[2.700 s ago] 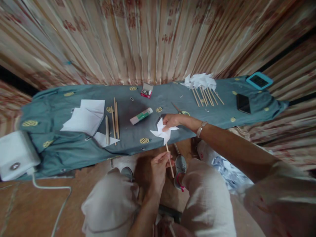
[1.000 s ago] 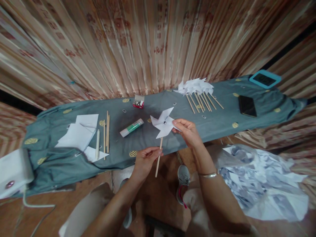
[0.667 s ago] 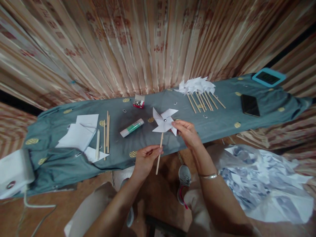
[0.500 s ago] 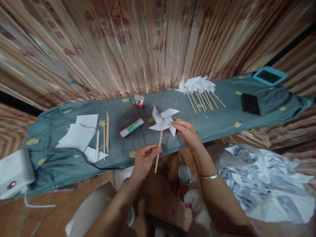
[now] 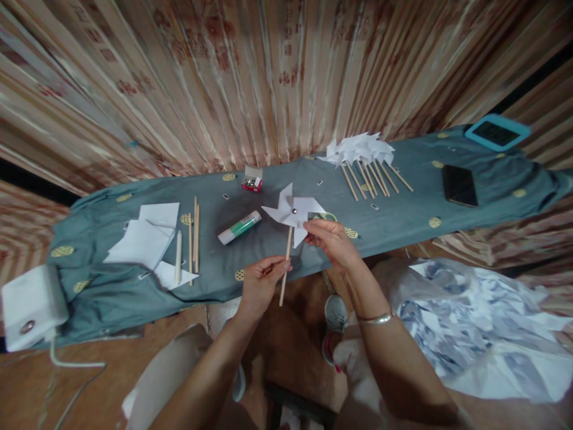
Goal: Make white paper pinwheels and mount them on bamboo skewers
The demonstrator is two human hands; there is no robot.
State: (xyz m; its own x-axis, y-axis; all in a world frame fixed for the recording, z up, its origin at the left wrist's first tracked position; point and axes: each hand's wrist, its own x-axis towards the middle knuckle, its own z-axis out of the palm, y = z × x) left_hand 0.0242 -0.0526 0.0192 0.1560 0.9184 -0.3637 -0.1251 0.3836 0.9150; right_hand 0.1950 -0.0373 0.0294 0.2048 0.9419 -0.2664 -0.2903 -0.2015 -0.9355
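Observation:
My left hand (image 5: 259, 282) pinches the wooden stick (image 5: 283, 275) of a white paper pinwheel (image 5: 292, 211) and holds it upright above the near edge of the grey-blue cloth-covered board (image 5: 403, 206). A metal pin sits at the pinwheel's centre. My right hand (image 5: 329, 240) grips a lower blade of the pinwheel between thumb and fingers. A glue stick (image 5: 239, 227) lies on the cloth just left of the pinwheel.
A heap of finished pinwheels (image 5: 364, 156) lies at the back right, near a black phone (image 5: 459, 185) and a blue-cased device (image 5: 496, 131). White paper sheets (image 5: 145, 236) and loose sticks (image 5: 193, 239) lie left. A small pin box (image 5: 251, 178), a white box (image 5: 29, 304) and crumpled paper (image 5: 465, 322) are about.
The pinwheel was lifted off the cloth and held upright. Its blades have turned under my right hand's fingers, and the whole pinwheel has drifted slightly left.

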